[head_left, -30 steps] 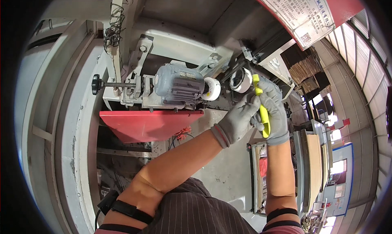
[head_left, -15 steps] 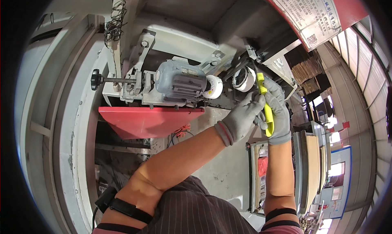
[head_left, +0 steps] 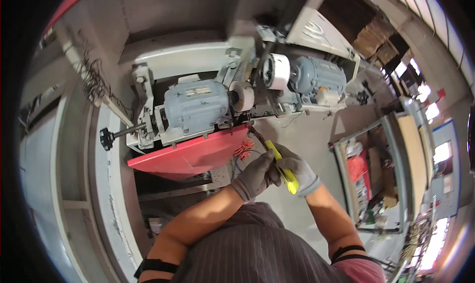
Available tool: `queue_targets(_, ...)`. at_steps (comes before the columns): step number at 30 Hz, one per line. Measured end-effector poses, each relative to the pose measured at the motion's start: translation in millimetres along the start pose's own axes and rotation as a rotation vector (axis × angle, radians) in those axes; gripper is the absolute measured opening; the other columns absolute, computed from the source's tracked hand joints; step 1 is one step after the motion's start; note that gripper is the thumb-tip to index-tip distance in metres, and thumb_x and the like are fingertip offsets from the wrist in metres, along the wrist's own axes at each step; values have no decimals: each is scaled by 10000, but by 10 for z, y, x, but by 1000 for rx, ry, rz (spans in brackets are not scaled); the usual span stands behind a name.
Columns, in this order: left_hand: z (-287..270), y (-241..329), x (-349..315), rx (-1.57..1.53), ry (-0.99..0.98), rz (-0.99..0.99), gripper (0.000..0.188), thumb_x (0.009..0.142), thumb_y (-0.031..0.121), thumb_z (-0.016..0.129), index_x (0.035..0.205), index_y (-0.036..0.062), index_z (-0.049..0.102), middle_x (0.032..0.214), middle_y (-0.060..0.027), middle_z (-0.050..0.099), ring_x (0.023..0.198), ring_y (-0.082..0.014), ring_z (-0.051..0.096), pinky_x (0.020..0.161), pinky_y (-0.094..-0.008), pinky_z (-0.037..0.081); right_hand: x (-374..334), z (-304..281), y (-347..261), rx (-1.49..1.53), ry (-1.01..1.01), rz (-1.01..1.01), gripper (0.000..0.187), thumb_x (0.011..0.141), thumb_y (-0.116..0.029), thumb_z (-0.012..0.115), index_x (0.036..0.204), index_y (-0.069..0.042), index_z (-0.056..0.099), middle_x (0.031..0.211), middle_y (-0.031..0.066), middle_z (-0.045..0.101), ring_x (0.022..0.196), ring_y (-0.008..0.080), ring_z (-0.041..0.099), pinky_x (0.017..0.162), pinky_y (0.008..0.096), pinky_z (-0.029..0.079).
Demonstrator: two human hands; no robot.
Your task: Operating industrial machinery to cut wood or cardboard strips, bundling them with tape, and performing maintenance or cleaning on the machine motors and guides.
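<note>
Both my hands wear grey gloves and meet over a yellow-handled tool (head_left: 282, 166). My right hand (head_left: 298, 172) grips the yellow handle. My left hand (head_left: 256, 173) closes on the same tool from the left, near its dark shaft. The tool's tip points up-left toward the edge of a red metal tray (head_left: 188, 153). Above the tray sits a grey-blue electric motor (head_left: 196, 105) with a pale pulley (head_left: 243, 95). A second grey-blue motor (head_left: 316, 76) with a white wheel (head_left: 277, 70) sits further right.
A black knob on a rod (head_left: 106, 137) sticks out left of the first motor. Orange gloves (head_left: 244, 147) lie by the red tray's edge. A metal-framed cart with red items (head_left: 363, 176) stands to the right on the concrete floor. Loose cables (head_left: 91, 83) hang at the upper left.
My hands have come down and away from the white wheel, with the yellow tool still in them. The view has shifted, so a second motor now shows at the right.
</note>
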State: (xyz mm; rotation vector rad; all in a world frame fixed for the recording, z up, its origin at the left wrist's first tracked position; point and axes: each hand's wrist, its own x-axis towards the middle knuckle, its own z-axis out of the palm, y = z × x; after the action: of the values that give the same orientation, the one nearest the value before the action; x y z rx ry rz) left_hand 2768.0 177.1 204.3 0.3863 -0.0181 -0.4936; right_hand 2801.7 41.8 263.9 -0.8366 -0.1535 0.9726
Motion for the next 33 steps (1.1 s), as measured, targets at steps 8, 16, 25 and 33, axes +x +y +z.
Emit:
queue_targets(8, -237, 145, 468, -411, -467, 53, 345, 915, 395, 435, 1114, 122, 509, 916, -4, 593, 812, -119, 585, 745, -283, 492, 597, -296, -46, -676, 415, -208, 264, 910, -183, 434, 1066, 13, 517, 761, 39, 552, 673, 87, 496, 609, 242, 431)
queue_targets(16, -42, 244, 372, 88, 325, 387, 343, 943, 293, 387, 1221, 99, 440, 1113, -74, 546, 1017, -201, 545, 890, -358, 443, 847, -173, -80, -860, 428, -421, 222, 894, -150, 458, 978, 46, 522, 713, 92, 541, 669, 126, 494, 619, 300, 433)
queue_targets(25, 143, 277, 355, 120, 300, 362, 317, 933, 245, 410, 1197, 74, 451, 1106, -61, 556, 1013, -198, 556, 891, -353, 451, 893, -203, -143, -788, 317, -334, 259, 917, -163, 421, 944, 72, 526, 752, 87, 561, 698, 118, 502, 634, 286, 435)
queue_targets(33, 250, 257, 377, 109, 302, 359, 321, 929, 256, 421, 1198, 83, 449, 1088, -64, 557, 990, -193, 566, 854, -343, 473, 926, -250, -122, -750, 338, -258, 278, 909, -179, 428, 862, 78, 523, 707, 88, 548, 669, 134, 513, 618, 300, 435)
